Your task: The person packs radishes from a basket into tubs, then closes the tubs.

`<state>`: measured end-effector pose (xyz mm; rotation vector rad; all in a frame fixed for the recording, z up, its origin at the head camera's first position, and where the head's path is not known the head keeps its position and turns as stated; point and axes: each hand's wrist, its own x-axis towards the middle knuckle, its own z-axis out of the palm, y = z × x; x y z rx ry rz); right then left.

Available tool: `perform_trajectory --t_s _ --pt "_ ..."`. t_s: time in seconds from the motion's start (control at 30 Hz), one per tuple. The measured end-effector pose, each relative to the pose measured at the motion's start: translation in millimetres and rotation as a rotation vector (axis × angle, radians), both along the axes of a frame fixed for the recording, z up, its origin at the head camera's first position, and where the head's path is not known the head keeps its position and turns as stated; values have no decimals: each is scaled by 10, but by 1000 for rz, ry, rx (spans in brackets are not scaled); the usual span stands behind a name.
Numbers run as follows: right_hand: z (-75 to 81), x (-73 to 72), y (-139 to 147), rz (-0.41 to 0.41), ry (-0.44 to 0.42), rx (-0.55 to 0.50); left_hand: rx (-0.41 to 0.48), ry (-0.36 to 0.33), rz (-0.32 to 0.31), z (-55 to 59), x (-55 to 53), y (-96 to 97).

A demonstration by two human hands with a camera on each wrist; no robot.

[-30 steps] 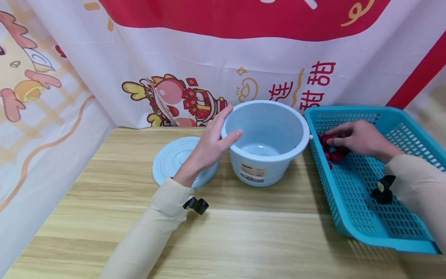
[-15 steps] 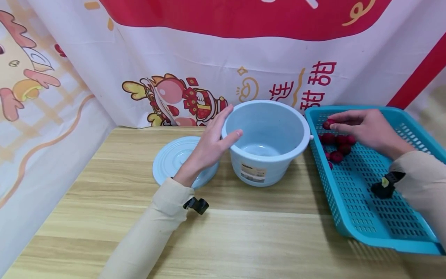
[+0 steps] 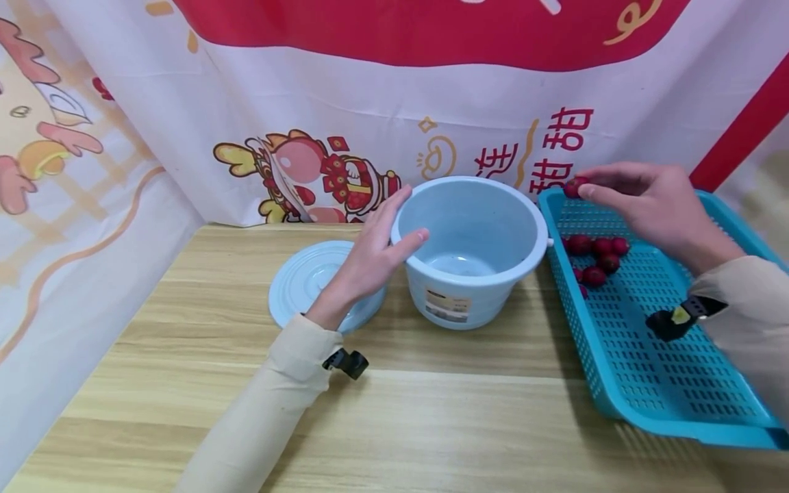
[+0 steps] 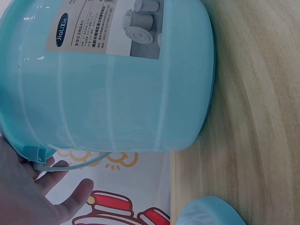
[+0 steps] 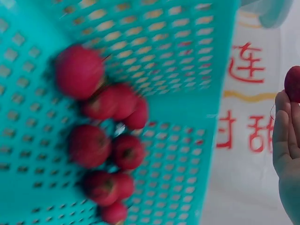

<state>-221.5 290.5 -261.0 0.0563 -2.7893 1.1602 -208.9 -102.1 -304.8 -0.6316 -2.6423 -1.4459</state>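
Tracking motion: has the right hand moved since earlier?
Yes: the right hand moved up the head view, from inside the basket to overlapping its far rim.

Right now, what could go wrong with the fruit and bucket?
1. The red fruit sits in the fingertips of the right hand, raised above the basket, so it might slip and drop.
2. The left hand is on one side of the bucket only; a push could slide or tip it.
3. The left wrist is over the lid and may knock it.
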Motion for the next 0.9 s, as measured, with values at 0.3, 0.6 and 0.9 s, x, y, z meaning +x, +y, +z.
perform_trajectory --t_s 0.3,0.6,0.9 --pt "193 23 -362 60 102 -118 3 -3 0 -6 4 -12" --pt "254 -26 -684 142 150 -94 2 1 1 -10 9 4" --pt "314 -67 -892 232 134 -85 6 -5 -2 3 13 4"
